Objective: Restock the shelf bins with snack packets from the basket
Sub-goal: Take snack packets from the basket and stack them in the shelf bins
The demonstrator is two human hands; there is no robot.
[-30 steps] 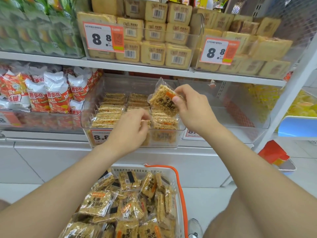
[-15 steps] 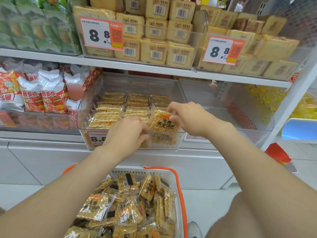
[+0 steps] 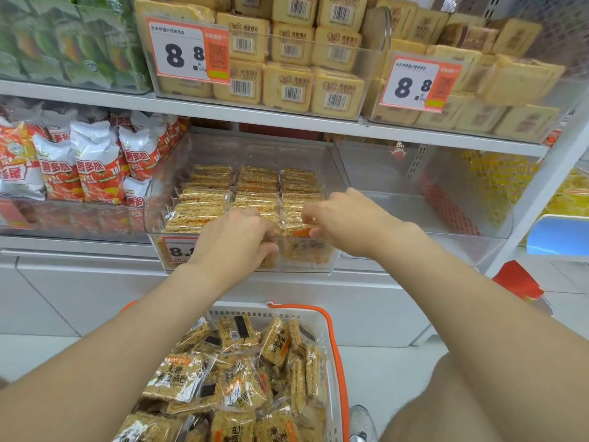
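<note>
At the centre of the middle shelf, a clear bin [image 3: 331,260] is filled with three front-to-back rows of snack packets [image 3: 207,189], stood on edge so that more fit. The grip of the right hand [image 3: 347,218] is closed on one packet [image 3: 298,231], pinched by its top edge at the front of the 3 o'clock row; it is judged to be being seated there. The left hand [image 3: 236,240] is curled against the middle row, probably to hold it back; whether anything is gripped cannot be told. At 6 o'clock, the basket [image 3: 334,339] is heaped with loose packets [image 3: 178,378].
</note>
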